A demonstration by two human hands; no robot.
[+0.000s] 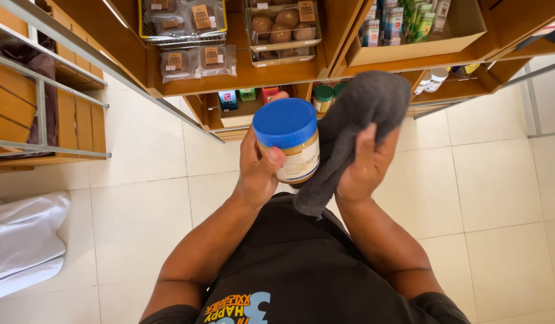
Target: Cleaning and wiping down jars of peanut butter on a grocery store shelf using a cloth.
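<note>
Head camera, looking down: the left hand (258, 171) wraps its fingers around a jar (289, 144) with a blue lid, held at chest height above a tiled floor (139, 210). The right hand (366, 165) presses a grey cloth (355, 129) against the jar's side, fingers mostly hidden under the fabric, probably curled. Wiping looks underway; turning the jar would expose unwiped sides. Wooden shelves (247, 75) of packaged food stand ahead.

A: Where is the blue-lidded glass jar (288, 144)?
B: In the left hand (257, 171), at centre. The grey cloth (355, 129) lies at its 3 o'clock, over the right hand (366, 165).
A: And the wooden shelves (247, 75)?
B: At 12 o'clock, behind both hands.
</note>
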